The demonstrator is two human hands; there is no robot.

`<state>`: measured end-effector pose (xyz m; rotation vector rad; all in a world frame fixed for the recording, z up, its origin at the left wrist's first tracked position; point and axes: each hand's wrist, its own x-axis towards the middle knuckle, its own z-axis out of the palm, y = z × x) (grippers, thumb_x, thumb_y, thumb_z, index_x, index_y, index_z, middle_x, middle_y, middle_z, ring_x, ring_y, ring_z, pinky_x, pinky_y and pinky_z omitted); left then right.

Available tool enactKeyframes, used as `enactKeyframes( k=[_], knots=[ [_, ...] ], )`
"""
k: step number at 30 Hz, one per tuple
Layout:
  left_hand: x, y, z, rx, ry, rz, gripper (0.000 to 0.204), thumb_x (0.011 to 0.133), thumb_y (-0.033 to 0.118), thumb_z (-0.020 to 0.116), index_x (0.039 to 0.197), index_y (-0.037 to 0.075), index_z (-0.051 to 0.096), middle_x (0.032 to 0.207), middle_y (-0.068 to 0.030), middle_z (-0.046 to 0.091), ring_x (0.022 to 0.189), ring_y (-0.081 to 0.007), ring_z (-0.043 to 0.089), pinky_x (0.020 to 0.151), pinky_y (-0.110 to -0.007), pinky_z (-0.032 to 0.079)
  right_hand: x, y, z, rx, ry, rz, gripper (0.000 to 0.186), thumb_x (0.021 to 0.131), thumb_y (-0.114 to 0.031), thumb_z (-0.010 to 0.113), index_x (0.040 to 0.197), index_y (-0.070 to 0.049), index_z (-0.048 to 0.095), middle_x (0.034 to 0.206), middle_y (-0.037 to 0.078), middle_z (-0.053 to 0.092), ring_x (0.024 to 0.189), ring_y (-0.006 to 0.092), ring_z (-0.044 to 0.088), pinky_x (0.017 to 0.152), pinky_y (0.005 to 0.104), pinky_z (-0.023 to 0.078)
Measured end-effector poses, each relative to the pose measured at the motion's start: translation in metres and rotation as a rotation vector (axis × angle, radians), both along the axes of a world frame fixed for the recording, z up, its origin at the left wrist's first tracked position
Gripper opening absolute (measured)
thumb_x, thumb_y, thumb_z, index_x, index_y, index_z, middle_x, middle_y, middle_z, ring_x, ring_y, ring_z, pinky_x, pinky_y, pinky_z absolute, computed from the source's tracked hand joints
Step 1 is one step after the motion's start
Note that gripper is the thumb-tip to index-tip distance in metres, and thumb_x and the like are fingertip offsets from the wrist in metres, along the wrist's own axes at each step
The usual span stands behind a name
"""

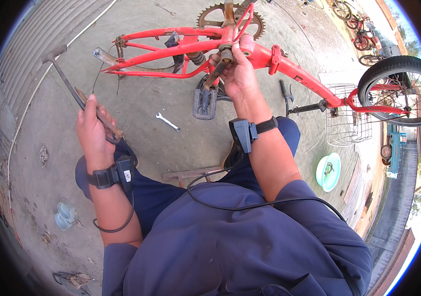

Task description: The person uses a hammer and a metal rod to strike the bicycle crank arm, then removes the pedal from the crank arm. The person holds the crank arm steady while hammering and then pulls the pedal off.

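Note:
A red bicycle frame (186, 48) lies upturned on the concrete in front of me. My left hand (93, 129) is closed round the thin handle of a hammer (54, 54), its head up and to the left. A rusty brown rod (80, 94) is held along with it. My right hand (240, 74) is at the bottom of the frame, fingers curled round the rusty crank arm (215, 74) near its axle end; some fingertips are hidden. From that crank hangs a black pedal (204, 104). Behind the frame stands a rusty toothed chainring (257, 25).
A wrench (167, 122) lies on the floor between my knees and the frame. The front wheel (398, 91) and a wire basket (348, 130) are at the right. Beyond my right knee sits a pale green basin (328, 172). A low wooden piece (191, 174) stands by my legs.

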<state>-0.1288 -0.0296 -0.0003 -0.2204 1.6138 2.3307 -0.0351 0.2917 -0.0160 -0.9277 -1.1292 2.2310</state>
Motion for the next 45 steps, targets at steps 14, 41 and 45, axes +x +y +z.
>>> enactKeyframes(
  k=[14,41,45],
  knots=[
    [0.002,0.006,0.006,-0.058,-0.008,0.044,0.026,0.106,0.029,0.061,0.088,0.014,0.050,0.068,0.0033,0.048,0.054,-0.0075,0.046,0.051,-0.027,0.043,-0.003,-0.001,-0.003,0.069,0.011,-0.023,0.040,0.102,-0.045,0.062,0.111,-0.006,0.065,0.096,0.011,0.071,0.086,0.0251,0.070,0.083,0.0412,0.058],
    [0.001,0.005,0.005,-0.026,0.002,0.022,0.027,0.106,0.029,0.060,0.087,0.014,0.049,0.067,0.0034,0.047,0.053,-0.0069,0.045,0.050,-0.027,0.042,-0.001,0.001,-0.004,-0.079,0.176,0.062,0.045,0.106,-0.043,0.055,0.114,0.000,0.064,0.103,0.016,0.071,0.094,0.0306,0.072,0.095,0.0446,0.057],
    [0.002,0.006,0.005,-0.036,0.001,0.023,0.027,0.106,0.029,0.060,0.087,0.014,0.049,0.067,0.0031,0.047,0.053,-0.0072,0.045,0.050,-0.027,0.042,0.002,0.001,-0.001,0.018,0.023,0.054,0.045,0.106,-0.044,0.055,0.116,-0.001,0.065,0.102,0.015,0.071,0.094,0.0293,0.072,0.097,0.0447,0.056]
  ],
)
